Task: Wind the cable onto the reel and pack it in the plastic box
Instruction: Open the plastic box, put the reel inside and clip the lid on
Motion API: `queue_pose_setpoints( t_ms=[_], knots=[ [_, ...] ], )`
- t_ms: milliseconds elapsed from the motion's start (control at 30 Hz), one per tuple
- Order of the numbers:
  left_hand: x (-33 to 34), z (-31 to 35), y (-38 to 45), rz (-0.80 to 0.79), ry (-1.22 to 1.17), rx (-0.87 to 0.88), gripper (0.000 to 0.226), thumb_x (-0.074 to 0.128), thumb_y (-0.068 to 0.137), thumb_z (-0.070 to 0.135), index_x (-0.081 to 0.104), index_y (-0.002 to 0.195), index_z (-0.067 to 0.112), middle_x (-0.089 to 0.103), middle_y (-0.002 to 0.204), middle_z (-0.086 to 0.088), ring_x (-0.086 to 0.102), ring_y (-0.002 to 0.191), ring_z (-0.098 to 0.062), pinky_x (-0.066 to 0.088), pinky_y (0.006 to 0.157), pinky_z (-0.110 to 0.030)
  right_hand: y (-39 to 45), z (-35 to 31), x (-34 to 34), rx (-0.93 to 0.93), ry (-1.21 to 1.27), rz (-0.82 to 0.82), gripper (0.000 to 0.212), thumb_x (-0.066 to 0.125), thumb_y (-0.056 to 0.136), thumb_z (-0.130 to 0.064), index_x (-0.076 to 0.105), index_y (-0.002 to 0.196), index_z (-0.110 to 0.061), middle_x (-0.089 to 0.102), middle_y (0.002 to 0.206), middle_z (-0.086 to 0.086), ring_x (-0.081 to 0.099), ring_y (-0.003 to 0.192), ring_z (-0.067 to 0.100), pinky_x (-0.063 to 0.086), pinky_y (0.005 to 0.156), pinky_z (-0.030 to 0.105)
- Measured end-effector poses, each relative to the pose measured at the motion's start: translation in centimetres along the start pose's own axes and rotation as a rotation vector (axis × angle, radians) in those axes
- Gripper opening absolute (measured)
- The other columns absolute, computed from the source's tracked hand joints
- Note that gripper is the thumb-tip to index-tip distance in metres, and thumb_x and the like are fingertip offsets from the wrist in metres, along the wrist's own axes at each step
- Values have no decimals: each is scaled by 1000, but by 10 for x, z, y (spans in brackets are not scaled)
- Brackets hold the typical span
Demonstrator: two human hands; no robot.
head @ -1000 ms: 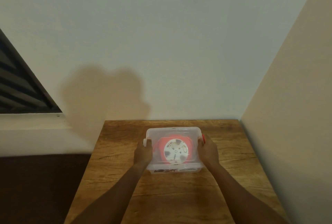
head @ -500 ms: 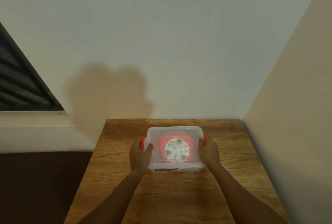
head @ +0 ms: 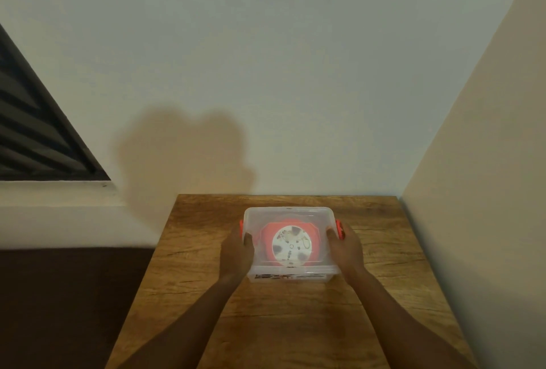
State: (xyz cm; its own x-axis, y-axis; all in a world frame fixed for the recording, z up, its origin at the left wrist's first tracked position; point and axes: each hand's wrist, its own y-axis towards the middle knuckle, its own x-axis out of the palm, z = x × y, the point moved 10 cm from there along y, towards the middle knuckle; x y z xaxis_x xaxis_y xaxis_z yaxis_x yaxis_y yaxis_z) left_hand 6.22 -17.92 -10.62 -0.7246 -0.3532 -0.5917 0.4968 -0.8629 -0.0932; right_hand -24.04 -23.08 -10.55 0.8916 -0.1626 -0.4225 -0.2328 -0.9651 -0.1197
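Gripping: we are clasping the clear plastic box (head: 291,215) on the wooden table (head: 384,250).
Left hand (head: 236,250): fingers curling round its side.
Right hand (head: 345,247): wrapping the red latch (head: 339,228), probably snapping it.
Reel (head: 291,246): lying flat inside under the lid.

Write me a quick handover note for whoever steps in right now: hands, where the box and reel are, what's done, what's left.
Left hand grips the plastic box's left side at the red latch. Right hand grips its right side at the other red latch.
Box sits on the wooden table, lid on.
Done: red reel lies flat inside, seen through the lid.
Left: confirm both latches are snapped; cannot tell from here. No loose cable visible.
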Motion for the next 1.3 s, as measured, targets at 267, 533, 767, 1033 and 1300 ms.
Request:
queue_pose_setpoints(
  t_ms=[267,533,767,1033,1300],
  knots=[
    [38,22,2,-171,-344,-122,37,64,101,28,59,136,16,70,109,-2,72,91,-21,64,62,-32,-11,22,-35,119,376,50,25,57,96,-11,66,119,-17,72,98,4,72,78,17,56,52,24],
    [122,132,8,-458,-419,-115,26,50,103,19,74,110,9,78,101,-10,76,89,-29,58,70,-36,74,20,-146,22,285,181,37,58,92,-10,64,129,-17,72,111,2,66,91,17,54,82,35],
    [161,196,27,-418,-262,-22,27,48,83,-14,68,68,-3,60,63,-11,56,53,-22,41,47,-24,134,32,-197,30,222,202,22,54,94,-15,72,106,-13,74,94,6,70,90,29,58,82,46],
    [184,209,36,-390,-206,12,24,59,86,-12,70,69,1,65,64,-8,63,54,-17,51,47,-24,174,35,-200,-11,64,217,36,48,94,-6,64,127,-9,69,120,9,64,107,27,54,93,41],
    [209,186,49,-420,-97,-31,14,65,88,-6,77,90,2,73,92,-14,71,71,-25,59,55,-28,186,50,-193,-45,-111,290,43,47,96,-6,57,137,-11,59,137,8,55,124,28,43,102,35]
  ],
)
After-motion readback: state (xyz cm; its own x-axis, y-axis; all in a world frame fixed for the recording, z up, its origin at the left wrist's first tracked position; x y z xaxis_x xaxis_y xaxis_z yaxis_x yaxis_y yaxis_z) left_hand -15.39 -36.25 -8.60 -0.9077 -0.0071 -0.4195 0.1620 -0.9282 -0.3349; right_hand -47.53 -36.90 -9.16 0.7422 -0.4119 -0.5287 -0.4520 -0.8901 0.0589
